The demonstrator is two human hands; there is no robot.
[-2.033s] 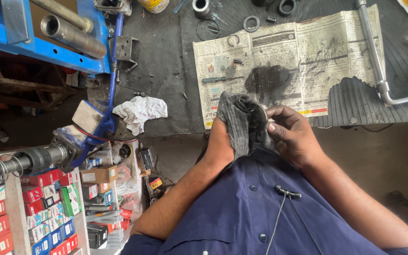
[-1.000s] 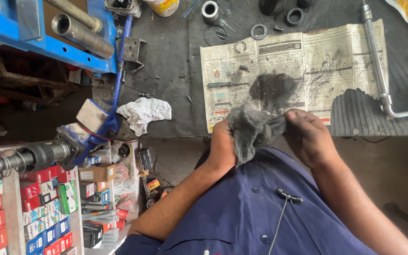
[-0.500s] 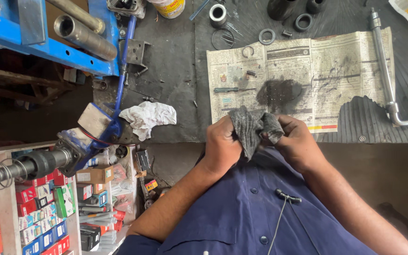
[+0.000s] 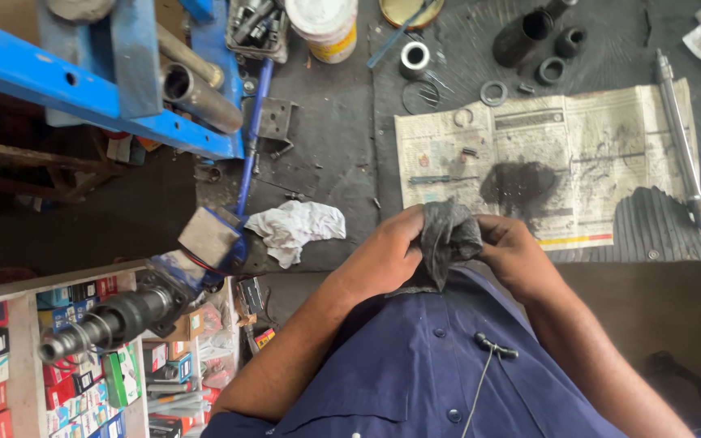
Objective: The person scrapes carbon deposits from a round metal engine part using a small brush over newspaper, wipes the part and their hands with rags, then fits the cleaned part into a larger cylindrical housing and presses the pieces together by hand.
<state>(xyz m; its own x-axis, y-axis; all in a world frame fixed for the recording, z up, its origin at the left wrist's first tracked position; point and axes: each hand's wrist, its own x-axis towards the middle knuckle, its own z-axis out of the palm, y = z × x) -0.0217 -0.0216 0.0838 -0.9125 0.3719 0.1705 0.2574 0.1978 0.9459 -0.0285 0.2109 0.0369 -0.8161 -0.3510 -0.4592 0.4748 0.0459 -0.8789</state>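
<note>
Gripping dark rag (image 4: 448,235), both hands

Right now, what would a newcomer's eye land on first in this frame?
Probably the two hands, left and right, bunched around a dark grey rag at centre, just above the blue shirt. Next, the stained newspaper spread on the bench beyond them, with a black blot in its middle. Then the bright blue frame at upper left, and a white cloth crumpled below it.
</note>
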